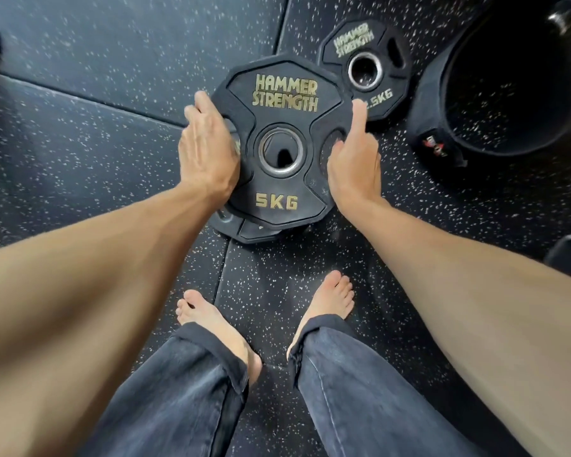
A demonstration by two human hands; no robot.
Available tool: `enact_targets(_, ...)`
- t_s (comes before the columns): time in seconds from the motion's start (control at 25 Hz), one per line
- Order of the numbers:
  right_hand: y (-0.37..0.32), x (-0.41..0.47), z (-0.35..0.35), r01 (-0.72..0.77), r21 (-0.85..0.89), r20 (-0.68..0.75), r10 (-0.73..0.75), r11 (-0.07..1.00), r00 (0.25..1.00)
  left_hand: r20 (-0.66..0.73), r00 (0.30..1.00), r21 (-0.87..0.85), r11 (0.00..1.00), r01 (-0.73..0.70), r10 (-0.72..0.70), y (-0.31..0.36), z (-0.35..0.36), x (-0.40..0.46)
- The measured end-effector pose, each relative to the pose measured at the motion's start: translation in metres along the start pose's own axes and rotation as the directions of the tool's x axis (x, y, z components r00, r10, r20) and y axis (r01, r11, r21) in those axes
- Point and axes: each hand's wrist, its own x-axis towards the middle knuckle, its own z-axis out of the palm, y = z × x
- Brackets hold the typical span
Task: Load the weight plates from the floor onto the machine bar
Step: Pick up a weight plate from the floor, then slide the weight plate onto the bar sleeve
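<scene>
- On the speckled rubber floor, straight ahead of two bare feet, a black 5KG plate marked HAMMER STRENGTH is seen, stacked on a second plate of which only the lower-left edge shows.
- The left hand is laid over the 5KG plate's left rim, fingers curved round the edge; the fingertips are hidden, so how firm the grip is cannot be told.
- The right hand is held at the plate's right side with fingers spread and mostly straight, thumb pointing up, one finger at the grip slot; nothing is pinched.
- A smaller plate, marked with a number ending .5KG, is lying flat up and to the right, just beside the 5KG plate and partly covered by the right thumb.
- A black lifting belt, curled into a loop, is standing on edge at far right; only bare floor is seen inside the loop.
- Dark jeans cuffs are seen above the feet.
</scene>
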Motion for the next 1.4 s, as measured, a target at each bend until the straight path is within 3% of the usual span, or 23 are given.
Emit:
enact_targets(0.24,-0.074,-0.046,-0.130,0.206,0.059,-0.253,-0.185,0.977,0.950,-0.182,0.982,-0.085,0.994,-0.065,0.049,0.030,-0.137,-0.028)
enact_targets(0.52,-0.225,-0.107,-0.343,0.377,0.064,-0.521,-0.291,0.924,0.802,-0.465,0.884,-0.151,0.988,-0.040,-0.035,0.108,-0.404,-0.060)
enact_targets(0.64,-0.299,-0.147,-0.445,0.506,0.069,-0.616,-0.363,0.859,0.699,-0.585,0.808,-0.202,0.978,-0.052,-0.078,0.135,-0.534,-0.086)
enact_targets(0.76,-0.374,-0.197,-0.552,0.635,0.093,-0.683,-0.415,0.767,0.601,-0.721,0.689,-0.208,0.972,-0.114,-0.073,0.156,-0.667,-0.122)
enact_targets(0.88,-0.439,-0.256,-0.649,0.759,0.074,-0.741,-0.474,0.646,0.475,-0.853,0.520,-0.168,0.967,-0.193,-0.044,0.168,-0.785,-0.171)
enact_targets(1.08,-0.522,-0.362,-0.758,0.885,0.087,-0.833,-0.453,0.457,0.316,-0.970,0.221,-0.141,0.972,-0.187,-0.098,0.169,-0.935,-0.266)
enact_targets(1.24,-0.562,-0.444,-0.795,0.958,0.152,-0.842,-0.476,0.244,0.255,-0.996,0.012,-0.092,0.989,-0.119,-0.091,0.148,-1.008,-0.347)
enact_targets(1.4,-0.572,-0.530,-0.802,0.978,0.199,-0.822,-0.532,0.068,0.204,-0.994,-0.087,-0.062,0.994,-0.087,-0.070,0.117,-1.037,-0.442)
